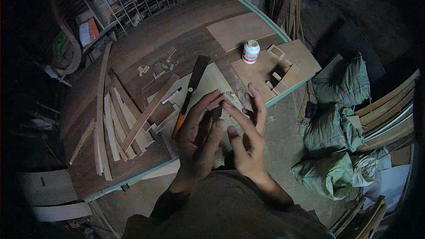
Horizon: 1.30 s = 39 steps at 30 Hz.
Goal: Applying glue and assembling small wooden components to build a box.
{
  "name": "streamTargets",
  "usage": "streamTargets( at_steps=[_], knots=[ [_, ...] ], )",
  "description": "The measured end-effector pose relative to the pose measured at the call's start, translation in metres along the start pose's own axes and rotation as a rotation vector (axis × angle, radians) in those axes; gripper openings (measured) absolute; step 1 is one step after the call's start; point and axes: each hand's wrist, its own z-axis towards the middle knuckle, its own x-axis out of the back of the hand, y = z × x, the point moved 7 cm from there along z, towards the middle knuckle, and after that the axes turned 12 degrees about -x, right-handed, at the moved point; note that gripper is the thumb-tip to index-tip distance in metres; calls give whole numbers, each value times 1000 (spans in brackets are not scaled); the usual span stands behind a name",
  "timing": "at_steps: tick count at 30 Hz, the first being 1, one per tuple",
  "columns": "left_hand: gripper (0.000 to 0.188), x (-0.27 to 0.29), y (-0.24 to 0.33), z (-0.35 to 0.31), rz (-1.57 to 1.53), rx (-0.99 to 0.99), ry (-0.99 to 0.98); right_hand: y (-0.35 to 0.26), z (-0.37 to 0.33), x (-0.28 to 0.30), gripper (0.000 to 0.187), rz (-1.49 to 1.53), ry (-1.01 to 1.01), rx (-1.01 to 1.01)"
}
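Observation:
In front of my body, my left hand (198,139) is closed on a small wood piece (216,103), gripped near the fingertips. My right hand (250,144) has its fingers apart, and its index fingertip seems to touch the end of that piece. Part of the piece is hidden by my fingers. Just beyond my left hand lies a saw-like tool with a dark flat blade (198,71) and an orange handle (179,124). Beside it a marker pen (171,96) rests on a pale board (212,77). Farther off stands an open white bottle (250,53) with a red-marked label.
Long wood strips (108,124) fan out across the left of the brown table (146,40). Small offcuts (164,67) lie behind them. A small wooden frame (276,53) and blocks sit on a plywood sheet (305,59) at right. Stuffed sacks (332,128) stand on the floor to the right.

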Motion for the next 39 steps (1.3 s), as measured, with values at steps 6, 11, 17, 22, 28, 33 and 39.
streamTargets(
  at_steps=[6,11,17,22,28,33,39],
  knots=[
    [51,9,-9,0,17,46,33,11,-8,7,59,107,-16,-159],
    [52,3,-9,-2,-42,40,6,4,0,3,58,93,-11,-32],
    [51,8,-5,-1,-28,17,35,13,-12,-2,58,112,-72,-88],
    [53,5,-14,-1,-54,70,-20,26,-15,9,43,275,53,-137],
    [56,-7,-9,-1,-91,49,-74,25,2,5,38,457,116,-147],
    [58,-9,-12,-1,-101,80,-95,29,7,-1,39,601,85,-276],
    [54,1,-22,-6,-164,175,35,34,3,-8,36,682,66,-339]
  ],
)
